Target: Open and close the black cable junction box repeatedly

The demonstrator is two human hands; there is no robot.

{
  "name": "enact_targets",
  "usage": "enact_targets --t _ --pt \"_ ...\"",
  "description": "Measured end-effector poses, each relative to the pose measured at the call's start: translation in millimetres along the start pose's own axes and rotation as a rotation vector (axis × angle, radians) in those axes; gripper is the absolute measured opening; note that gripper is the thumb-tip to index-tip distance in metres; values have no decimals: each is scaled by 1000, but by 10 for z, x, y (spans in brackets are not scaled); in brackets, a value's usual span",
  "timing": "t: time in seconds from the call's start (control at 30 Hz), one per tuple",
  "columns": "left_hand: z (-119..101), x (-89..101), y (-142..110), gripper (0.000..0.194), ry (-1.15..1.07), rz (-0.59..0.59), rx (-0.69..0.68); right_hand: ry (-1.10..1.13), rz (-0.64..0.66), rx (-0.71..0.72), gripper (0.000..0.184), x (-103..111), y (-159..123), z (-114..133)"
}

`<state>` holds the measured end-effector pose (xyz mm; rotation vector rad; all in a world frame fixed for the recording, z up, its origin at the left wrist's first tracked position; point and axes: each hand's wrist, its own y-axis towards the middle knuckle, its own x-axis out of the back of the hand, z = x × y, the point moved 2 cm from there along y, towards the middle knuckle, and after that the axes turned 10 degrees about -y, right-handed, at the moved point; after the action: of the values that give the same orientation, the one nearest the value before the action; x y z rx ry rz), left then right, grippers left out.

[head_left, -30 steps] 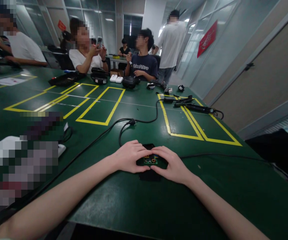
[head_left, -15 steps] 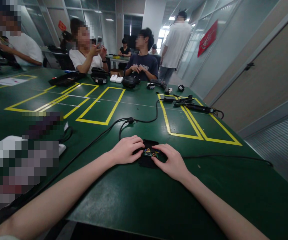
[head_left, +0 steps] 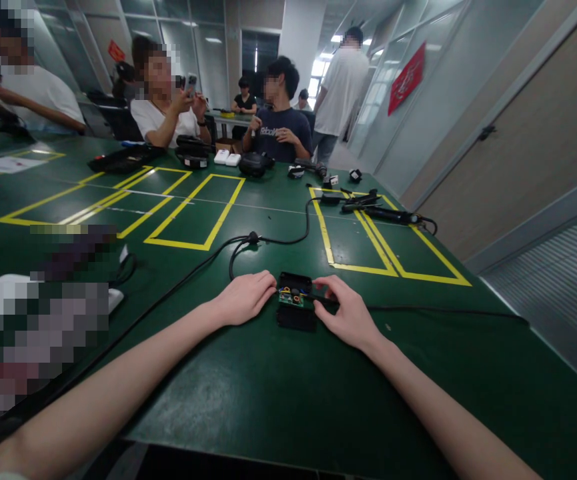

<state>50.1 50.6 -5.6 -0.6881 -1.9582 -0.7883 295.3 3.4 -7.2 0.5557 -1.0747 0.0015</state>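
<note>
The green table (head_left: pixel 248 393) stretches from the two black case halves (head_left: pixel 295 319) to its near edge. Between them lies the circuit board (head_left: pixel 291 299); your left hand (head_left: pixel 251 298) curls at its left end, grip unclear; your right hand (head_left: pixel 344 310) stands parted around the cable (head_left: pixel 418 308).

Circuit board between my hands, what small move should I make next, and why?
I'd probably nudge the board gently toward the far shell. It shows uncovered between that and the near shell, with your left hand at one end and your right hand by the cable at the other. I can't tell whether it is seated.
</note>
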Motion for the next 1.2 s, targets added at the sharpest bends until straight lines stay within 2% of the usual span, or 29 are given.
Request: enact_targets --t 0.13,0.33,0.43,0.5,0.77,1.03,1.2 --pt "8 2 8 30 39 -15 2 -106 15 12 3 9 12 -68" --pt "-63 35 16 35 80 -43 -27 -16 -51 -21 21 53 -2 2" --pt "-131 32 4 35 81 -16 -62 -41 -31 -6 38 82 -9 20" --pt "-166 23 -3 33 74 7 -74 -52 9 20 43 88 -9 13" --pt "-172 -37 3 30 90 107 -27 -93 145 42 44 35 13 -45" --pt "-157 -11 3 27 79 72 0 -44 217 90 42 4 15 -43" --pt "-178 49 -4 23 36 54 -7 9 170 178 28 25 6 -9"
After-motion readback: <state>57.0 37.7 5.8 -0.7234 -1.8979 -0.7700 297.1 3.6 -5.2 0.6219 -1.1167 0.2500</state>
